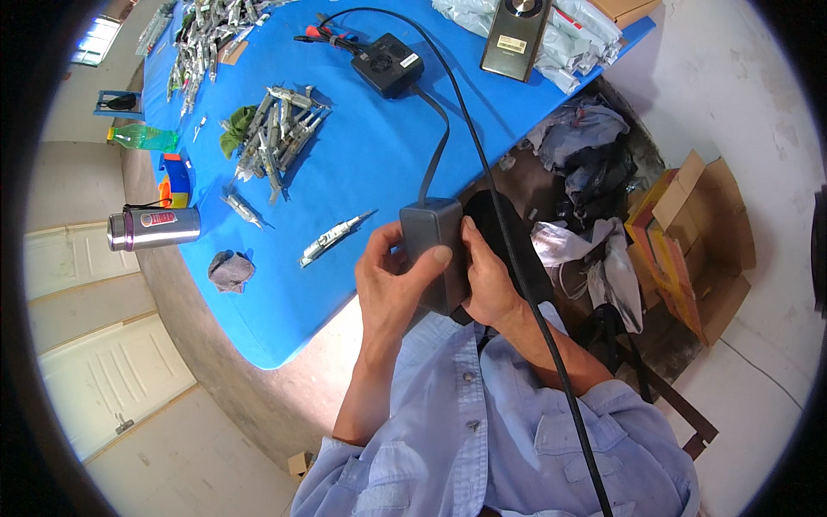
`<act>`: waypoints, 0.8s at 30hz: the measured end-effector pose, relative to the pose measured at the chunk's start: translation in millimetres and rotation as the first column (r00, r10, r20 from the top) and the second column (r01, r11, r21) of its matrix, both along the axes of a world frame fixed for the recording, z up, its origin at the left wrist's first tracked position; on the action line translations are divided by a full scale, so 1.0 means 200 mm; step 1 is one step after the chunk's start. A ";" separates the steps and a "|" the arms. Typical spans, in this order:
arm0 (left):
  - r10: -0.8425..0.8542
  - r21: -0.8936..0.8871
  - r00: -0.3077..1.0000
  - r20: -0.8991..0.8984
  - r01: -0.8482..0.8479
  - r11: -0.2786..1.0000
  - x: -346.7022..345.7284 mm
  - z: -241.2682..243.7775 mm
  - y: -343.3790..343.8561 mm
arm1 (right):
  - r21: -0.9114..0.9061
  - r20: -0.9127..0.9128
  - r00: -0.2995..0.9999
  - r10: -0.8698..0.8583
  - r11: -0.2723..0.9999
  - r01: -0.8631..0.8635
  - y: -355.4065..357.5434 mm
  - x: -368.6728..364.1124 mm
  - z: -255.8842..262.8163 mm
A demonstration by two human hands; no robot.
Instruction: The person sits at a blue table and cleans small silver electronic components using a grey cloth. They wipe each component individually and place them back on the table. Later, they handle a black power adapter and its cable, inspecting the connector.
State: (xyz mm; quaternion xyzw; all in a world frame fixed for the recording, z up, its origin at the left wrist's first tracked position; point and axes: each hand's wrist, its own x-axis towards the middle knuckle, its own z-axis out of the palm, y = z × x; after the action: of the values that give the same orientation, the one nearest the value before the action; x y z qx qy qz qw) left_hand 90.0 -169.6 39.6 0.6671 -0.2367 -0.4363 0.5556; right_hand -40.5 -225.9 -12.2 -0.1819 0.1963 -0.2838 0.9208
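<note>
My left hand and my right hand hold a dark grey power bank or similar box upright between them, before my chest. The left thumb lies on its face; the right fingers press its other side. A flat black cable runs from its top to a black electronic module with a round fan grille on the table. Left of my hands lies a white and silver pen-like tool. Farther off is a pile of similar grimy pieces beside a green cloth.
The blue-covered table bears a steel thermos, a green bottle, a grey cloth and plastic bags. An open cardboard box stands at right. A thick black cable crosses my right forearm.
</note>
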 end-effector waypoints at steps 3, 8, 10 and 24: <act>-0.012 -0.003 1.000 0.018 0.012 1.000 0.01 0.00 0.00 | 0.012 0.005 1.000 -0.001 1.000 0.001 0.00 0.01 0.00; -0.055 0.032 0.998 -0.021 0.056 0.998 0.02 0.01 -0.01 | -0.037 -0.071 0.997 -0.044 0.998 0.041 0.02 0.03 -0.04; -0.068 0.007 0.998 -0.011 0.068 0.998 0.03 -0.02 -0.01 | -0.016 -0.090 0.995 -0.049 0.999 0.048 0.03 0.03 -0.03; -0.046 -0.123 0.994 -0.099 0.034 0.992 0.03 -0.09 0.04 | -0.457 -0.438 0.889 -0.134 0.885 -0.092 0.02 0.01 0.08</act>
State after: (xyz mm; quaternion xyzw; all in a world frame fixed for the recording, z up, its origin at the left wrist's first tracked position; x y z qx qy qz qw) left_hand 96.9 -161.5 21.6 0.6042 -0.2475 -0.4655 0.5975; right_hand -38.9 -222.1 3.6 -0.4566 0.3354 -0.2820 0.7743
